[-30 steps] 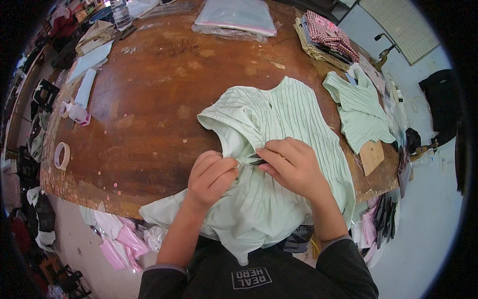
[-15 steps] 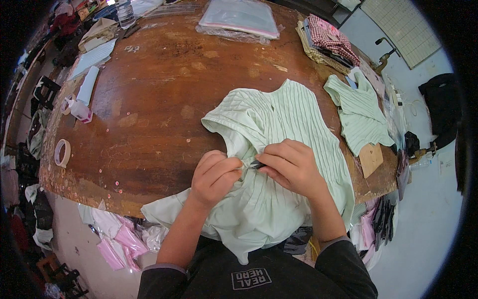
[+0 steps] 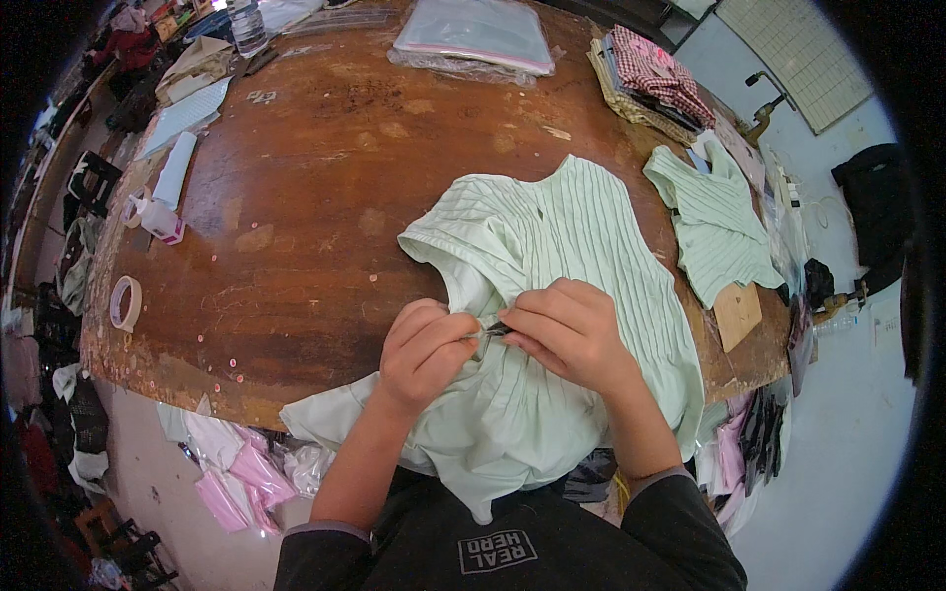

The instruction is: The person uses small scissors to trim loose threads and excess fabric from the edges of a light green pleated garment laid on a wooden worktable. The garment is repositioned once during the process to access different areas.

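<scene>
A pale green pleated garment lies across the near part of the table and hangs over its front edge toward me. My left hand is closed, pinching a fold of the garment between thumb and fingertips. Close against it, my right hand grips a small dark pointed tool, mostly covered by the fingers. The tool's tip reaches the cloth at my left fingertips. Exactly what it touches there is too small to make out.
On the brown wooden table are a tape roll, a white bottle and clear plastic bags. Folded clothes are stacked at the far right, above a second green garment. Pink-and-white packages lie below the front edge.
My right hand has shifted very slightly up and left, and the dark tool has turned a little at my left fingertips. The garment and my left hand stay nearly where they were.
</scene>
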